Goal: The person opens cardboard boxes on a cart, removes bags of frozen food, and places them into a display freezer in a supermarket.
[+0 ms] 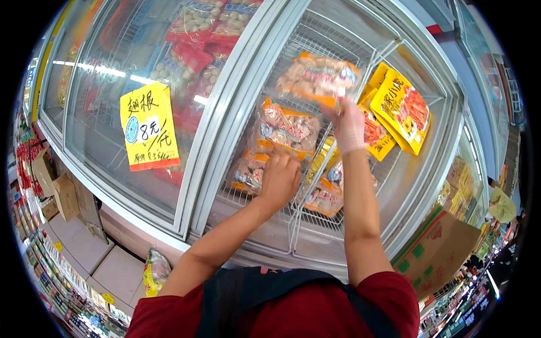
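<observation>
The right hand (345, 127) pinches the near corner of a clear, orange-edged bag (317, 78) over a wire basket (321, 28) in the freezer (222, 112). The left hand (280, 177), fingers curled, touches a second bag (287, 129); whether it grips is unclear. Yellow packets (403, 110) stand rightward.

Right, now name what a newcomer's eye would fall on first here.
Probably the big yellow handwritten sign, stuck on the glass cover at the left. The bright yellow packets leaning at the right side of the open freezer would likely compete with it. Between them, the right hand grips a clear, orange-edged bag, while the left hand is at similar bags nearer the person.
</observation>
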{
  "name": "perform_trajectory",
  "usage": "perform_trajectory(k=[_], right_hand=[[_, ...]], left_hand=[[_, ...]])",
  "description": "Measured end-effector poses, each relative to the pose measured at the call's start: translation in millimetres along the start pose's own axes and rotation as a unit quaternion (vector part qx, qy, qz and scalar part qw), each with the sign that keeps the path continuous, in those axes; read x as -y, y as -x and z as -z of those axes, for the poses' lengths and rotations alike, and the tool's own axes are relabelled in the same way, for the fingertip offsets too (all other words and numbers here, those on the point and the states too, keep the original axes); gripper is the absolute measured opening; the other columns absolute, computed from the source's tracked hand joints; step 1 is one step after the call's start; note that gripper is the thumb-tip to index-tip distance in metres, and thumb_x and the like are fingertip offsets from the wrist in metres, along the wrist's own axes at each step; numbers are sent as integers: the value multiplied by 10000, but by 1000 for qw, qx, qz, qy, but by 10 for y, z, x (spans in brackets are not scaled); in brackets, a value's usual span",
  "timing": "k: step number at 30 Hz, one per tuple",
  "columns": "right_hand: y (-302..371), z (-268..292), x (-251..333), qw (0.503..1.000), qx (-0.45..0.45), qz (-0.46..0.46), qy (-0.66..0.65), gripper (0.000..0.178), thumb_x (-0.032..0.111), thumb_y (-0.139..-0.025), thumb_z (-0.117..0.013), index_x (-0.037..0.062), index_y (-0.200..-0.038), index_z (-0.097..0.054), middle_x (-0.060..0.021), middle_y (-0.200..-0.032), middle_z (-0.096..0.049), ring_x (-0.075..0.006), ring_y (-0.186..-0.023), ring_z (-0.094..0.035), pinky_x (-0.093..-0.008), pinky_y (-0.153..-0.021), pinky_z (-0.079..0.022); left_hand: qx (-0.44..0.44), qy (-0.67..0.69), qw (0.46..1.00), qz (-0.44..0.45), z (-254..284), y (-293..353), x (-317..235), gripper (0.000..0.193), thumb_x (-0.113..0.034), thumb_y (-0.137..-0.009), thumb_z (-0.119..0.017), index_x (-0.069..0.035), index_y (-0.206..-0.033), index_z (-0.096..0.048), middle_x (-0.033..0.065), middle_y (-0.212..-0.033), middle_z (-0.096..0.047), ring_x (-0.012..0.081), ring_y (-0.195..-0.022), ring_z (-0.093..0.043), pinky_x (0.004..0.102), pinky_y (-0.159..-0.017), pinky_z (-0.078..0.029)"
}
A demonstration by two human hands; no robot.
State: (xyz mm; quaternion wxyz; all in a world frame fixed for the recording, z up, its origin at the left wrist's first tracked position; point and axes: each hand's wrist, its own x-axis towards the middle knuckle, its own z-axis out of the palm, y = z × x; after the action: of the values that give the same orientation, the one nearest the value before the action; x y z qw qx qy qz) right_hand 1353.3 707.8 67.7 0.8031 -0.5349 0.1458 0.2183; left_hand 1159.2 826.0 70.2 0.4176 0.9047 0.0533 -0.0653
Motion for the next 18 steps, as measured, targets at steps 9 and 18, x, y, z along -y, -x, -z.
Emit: perform_trajectory(k=[9, 18], right_hand=[[2015, 202, -521, 698, 242, -47, 672, 458, 402, -821, -547, 68, -1128, -611, -209, -1055, -629, -355, -974, -620, -459, -902, -466], [5038, 1460, 2262, 949, -6, 264, 175, 254, 203, -920, -537, -16, -1037, -590, -158, -903, -668, -234, -834, -659, -327, -745, -520]], left_hand=[[39, -242, 969, -23, 128, 442, -29, 416, -285, -823, -654, -91, -1186, -597, 208, -1312, -488, 457, -1221, -428, 564, -1037, -299], [85, -99, 949, -287, 213, 456, -2141, 218, -80, -837, -614, -6, -1042, -611, 164, -1097, -598, 331, -1068, -548, 439, -936, -409]])
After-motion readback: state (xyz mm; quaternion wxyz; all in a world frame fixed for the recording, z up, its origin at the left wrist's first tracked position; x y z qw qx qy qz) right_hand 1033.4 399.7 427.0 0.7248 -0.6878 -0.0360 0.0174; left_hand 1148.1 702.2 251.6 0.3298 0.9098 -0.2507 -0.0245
